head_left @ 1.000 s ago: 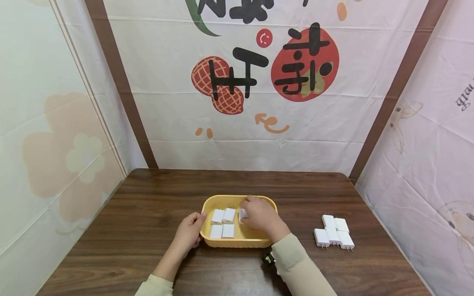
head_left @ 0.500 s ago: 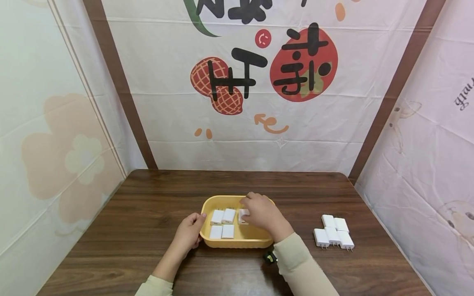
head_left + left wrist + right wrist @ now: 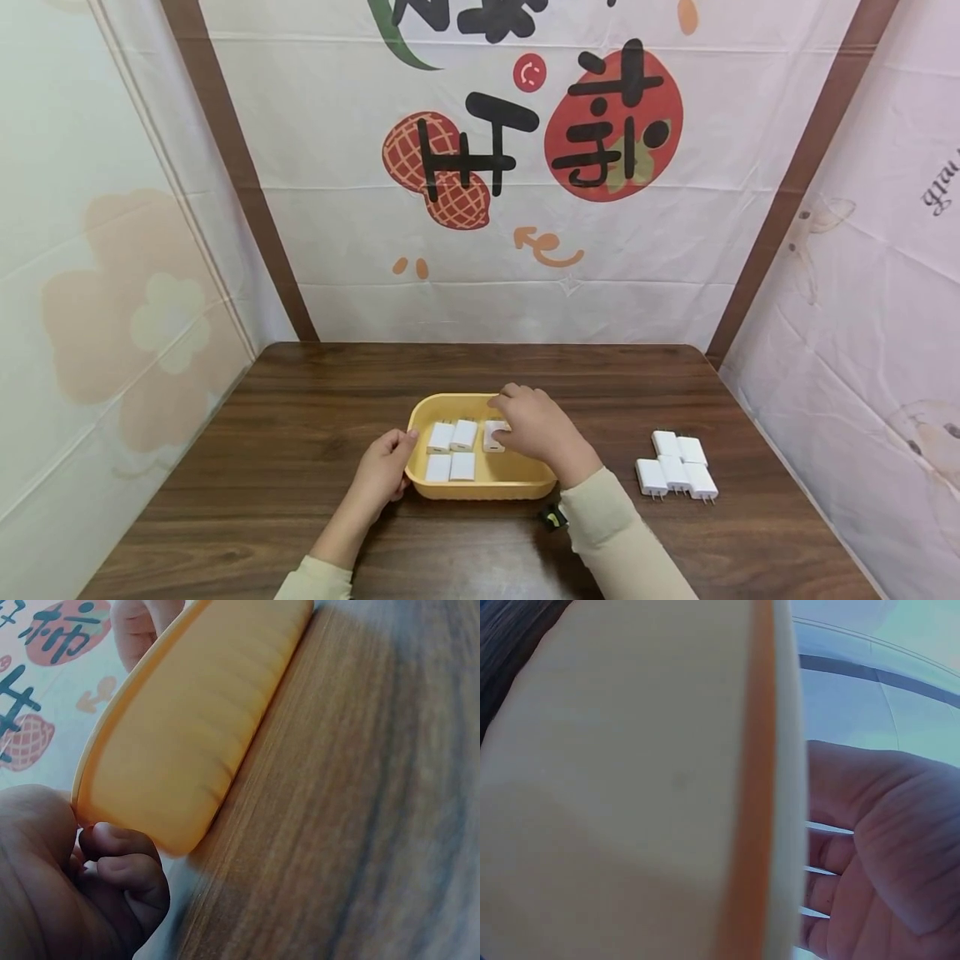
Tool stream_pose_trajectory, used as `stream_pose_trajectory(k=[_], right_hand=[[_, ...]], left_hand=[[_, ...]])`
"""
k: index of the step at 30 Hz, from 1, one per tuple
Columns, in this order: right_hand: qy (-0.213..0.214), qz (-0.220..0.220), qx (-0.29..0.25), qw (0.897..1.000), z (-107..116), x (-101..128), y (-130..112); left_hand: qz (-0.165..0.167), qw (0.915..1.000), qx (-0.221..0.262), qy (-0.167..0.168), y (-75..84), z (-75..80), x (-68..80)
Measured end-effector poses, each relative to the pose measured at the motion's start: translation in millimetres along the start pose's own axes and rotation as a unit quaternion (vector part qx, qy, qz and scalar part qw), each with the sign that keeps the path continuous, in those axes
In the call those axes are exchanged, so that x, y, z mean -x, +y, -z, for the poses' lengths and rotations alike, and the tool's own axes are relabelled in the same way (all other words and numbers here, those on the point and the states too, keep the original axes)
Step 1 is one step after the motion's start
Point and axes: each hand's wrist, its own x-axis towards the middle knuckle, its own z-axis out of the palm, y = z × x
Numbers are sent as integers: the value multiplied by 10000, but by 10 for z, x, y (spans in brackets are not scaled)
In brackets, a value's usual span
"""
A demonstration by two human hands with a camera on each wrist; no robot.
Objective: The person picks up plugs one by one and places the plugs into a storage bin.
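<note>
A yellow plastic tray sits on the table, holding several white plug chargers in its left half. My left hand grips the tray's left end; in the left wrist view its thumb and curled fingers pinch the rim. Over the tray's right half is my right hand, its fingers parted and its thumb overlapping the edge of one white charger lying on the tray floor. The tray's wall hides the fingertips in the right wrist view.
On the right of the wooden table lies a close group of several more white chargers, prongs showing. A small black and yellow-green object shows by the right cuff. A printed white curtain stands behind the table.
The right hand's fingers have spread and drawn slightly right and up from the charger, so more of it shows in the tray. The left hand and the tray stay put.
</note>
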Motion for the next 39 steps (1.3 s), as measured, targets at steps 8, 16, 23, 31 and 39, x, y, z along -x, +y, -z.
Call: stream_pose_trajectory(k=[8, 16, 23, 31, 39], right_hand=[[67, 53, 261, 9996, 70, 30, 39], [269, 130, 375, 9989, 69, 173, 159], [360, 27, 281, 9990, 48, 350, 305], [608, 72, 294, 9977, 20, 524, 457], [759, 12, 352, 9965, 41, 662, 538]], left_hand=[[-6, 10000, -29, 32, 2, 14, -11], [45, 10000, -9, 32, -12, -9, -21], [-18, 10000, 33, 40, -15, -11, -16], [-37, 10000, 34, 13, -19, -5, -16], [-5, 10000, 64, -12, -32, -14, -24]])
